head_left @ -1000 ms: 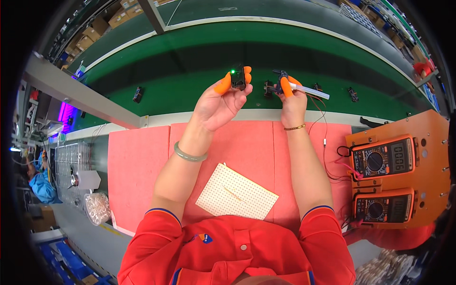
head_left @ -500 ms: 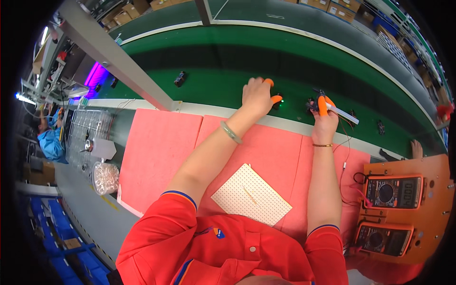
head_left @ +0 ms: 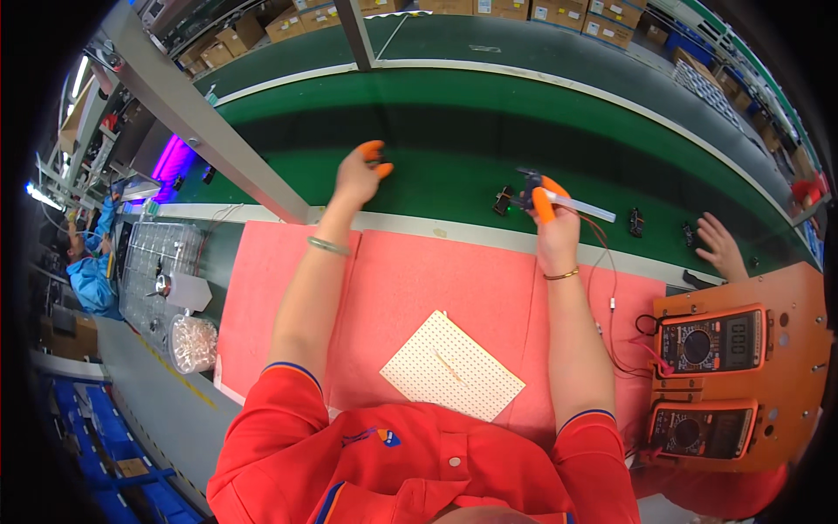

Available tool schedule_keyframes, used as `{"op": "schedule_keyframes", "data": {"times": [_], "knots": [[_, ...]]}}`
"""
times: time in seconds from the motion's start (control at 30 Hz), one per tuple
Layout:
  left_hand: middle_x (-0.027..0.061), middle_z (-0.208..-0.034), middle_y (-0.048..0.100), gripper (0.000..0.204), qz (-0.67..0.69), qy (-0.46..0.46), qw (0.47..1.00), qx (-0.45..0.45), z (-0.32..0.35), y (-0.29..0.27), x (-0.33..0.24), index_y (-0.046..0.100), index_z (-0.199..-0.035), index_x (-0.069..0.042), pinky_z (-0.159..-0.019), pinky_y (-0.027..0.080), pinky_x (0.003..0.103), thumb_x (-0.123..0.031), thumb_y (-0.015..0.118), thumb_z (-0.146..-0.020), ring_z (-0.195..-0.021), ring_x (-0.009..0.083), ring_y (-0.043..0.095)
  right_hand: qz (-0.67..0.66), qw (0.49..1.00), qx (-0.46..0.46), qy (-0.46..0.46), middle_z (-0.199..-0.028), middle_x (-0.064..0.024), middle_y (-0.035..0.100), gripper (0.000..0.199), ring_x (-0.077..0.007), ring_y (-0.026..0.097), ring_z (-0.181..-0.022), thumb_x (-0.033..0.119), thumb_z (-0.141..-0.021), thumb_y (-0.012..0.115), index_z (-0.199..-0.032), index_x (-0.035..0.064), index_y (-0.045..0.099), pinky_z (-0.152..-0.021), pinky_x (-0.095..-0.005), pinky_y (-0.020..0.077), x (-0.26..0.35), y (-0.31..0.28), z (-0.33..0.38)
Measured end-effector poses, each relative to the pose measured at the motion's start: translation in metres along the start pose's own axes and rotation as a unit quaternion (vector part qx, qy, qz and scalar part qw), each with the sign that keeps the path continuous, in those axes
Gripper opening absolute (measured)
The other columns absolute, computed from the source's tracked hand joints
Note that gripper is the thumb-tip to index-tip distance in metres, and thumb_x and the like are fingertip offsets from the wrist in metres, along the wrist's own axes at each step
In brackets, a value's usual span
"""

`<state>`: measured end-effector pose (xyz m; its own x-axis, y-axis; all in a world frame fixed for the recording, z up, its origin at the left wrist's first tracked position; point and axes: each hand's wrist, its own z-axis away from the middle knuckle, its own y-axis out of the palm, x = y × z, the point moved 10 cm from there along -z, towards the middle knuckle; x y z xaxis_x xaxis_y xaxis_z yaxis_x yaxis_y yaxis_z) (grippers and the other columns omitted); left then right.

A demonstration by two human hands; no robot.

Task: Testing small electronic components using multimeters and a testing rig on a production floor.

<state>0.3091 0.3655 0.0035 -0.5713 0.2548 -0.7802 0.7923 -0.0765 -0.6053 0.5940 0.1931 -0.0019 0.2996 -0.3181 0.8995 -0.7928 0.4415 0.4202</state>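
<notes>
Over the green belt [head_left: 436, 131], my left hand [head_left: 356, 181] has orange finger covers and is pinched around a small dark part [head_left: 377, 158], mostly hidden by its fingers. Farther right, my right hand [head_left: 559, 240], also with orange finger covers, grips a white pen-like stick [head_left: 589, 208] trailing thin wires. A small black electronic module [head_left: 529, 187] is at the same fingertips. Just left of that hand, another small black module [head_left: 503, 201] with a tiny green light lies on the belt.
Another person's hand [head_left: 721, 248] reaches in at the right, near two black modules [head_left: 636, 222]. Two orange multimeters [head_left: 711, 342] sit on an orange panel. A perforated cream board [head_left: 454, 367] lies on the pink mat [head_left: 288, 288]. A grey post [head_left: 209, 122] rises at the left.
My left hand has moved left from beside the green-lit module and now pinches a dark part. My right hand stays around the stick and module. The other person's hand has reached further in.
</notes>
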Motion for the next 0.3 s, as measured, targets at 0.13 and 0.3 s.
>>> {"op": "schedule_keyframes", "data": {"times": [0.13,0.3], "knots": [[0.0090,-0.103,0.052,0.043,0.300,0.003,0.945,0.133,0.040,0.090,-0.089,0.043,-0.112,0.003,-0.078,0.041,0.023,-0.001,0.057,-0.072,-0.090,0.0139,0.052,0.055,0.997,0.038,-0.025,-0.092,-0.0058,0.054,0.027,-0.0112,0.053,-0.081,0.007,-0.081,0.049,-0.106,-0.0012,0.047,-0.068,-0.0220,0.0459,0.003,0.014,0.007],[0.0103,-0.111,0.047,0.044,0.454,-0.024,0.867,0.204,0.068,0.134,-0.136,0.041,-0.115,0.002,-0.083,0.039,0.026,-0.002,0.056,-0.074,-0.097,0.0180,0.049,0.040,0.999,0.034,-0.015,-0.095,-0.0051,0.054,0.029,-0.0124,0.054,-0.084,0.010,-0.081,0.052,-0.108,0.0010,0.047,-0.068,-0.0222,0.0462,0.002,0.010,0.002]]}}
